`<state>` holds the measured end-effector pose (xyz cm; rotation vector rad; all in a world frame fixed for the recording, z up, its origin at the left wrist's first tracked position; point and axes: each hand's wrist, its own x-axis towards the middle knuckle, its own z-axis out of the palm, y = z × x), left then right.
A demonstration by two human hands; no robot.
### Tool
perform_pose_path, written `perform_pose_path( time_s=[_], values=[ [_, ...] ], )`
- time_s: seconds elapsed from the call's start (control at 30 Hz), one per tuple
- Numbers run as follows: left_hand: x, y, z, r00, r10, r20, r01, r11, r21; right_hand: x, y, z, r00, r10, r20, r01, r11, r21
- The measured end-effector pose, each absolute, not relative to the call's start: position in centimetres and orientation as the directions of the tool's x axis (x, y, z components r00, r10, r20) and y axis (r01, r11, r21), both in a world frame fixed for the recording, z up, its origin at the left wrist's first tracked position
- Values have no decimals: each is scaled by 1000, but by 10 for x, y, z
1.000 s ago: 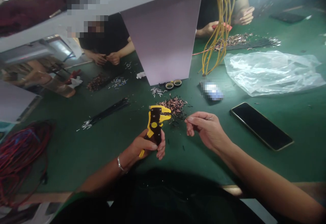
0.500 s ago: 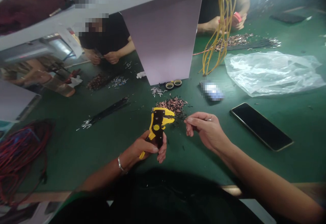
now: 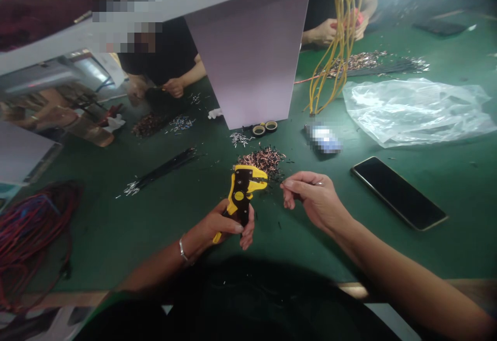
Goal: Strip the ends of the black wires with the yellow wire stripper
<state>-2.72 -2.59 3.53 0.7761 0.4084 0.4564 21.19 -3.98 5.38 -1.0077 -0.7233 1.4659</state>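
My left hand [image 3: 229, 224] is closed around the handles of a yellow-and-black wire stripper [image 3: 241, 191], whose jaws point up and to the right. To its right, my right hand [image 3: 308, 191] makes a pinch between thumb and fingers, a short way from the jaws. Whatever lies in that pinch is too small to make out. Just beyond the tool is a pile of short copper-and-black wire pieces [image 3: 266, 160]. A bundle of black wires [image 3: 166, 167] with pale ends lies to the left on the green table [image 3: 217, 273].
A phone [image 3: 399, 192] and a clear plastic bag [image 3: 419, 110] lie at right. Rolls of black tape [image 3: 264, 128] sit below a pale partition [image 3: 248, 56]. Yellow cables [image 3: 337, 35] hang down. Red cable coils [image 3: 34, 237] lie left. Co-workers' hands [image 3: 174, 87] work across the table.
My hands and the wire stripper stay almost where they were. Across the table, a co-worker's hands at the left have moved apart, and the hands behind the yellow cables have shifted slightly.
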Motion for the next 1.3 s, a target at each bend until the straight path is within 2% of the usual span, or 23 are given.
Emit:
perform_pose_path(
  time_s=[0.6,1.3],
  values=[
    [-25,-29,40,775,577,-258,-217,626,749,212,-40,57,24,980,-198,-443,-167,-881],
    [-26,-28,40,812,541,-217,-232,641,731,211,-40,55,40,978,-206,-426,-170,-888]
  ],
)
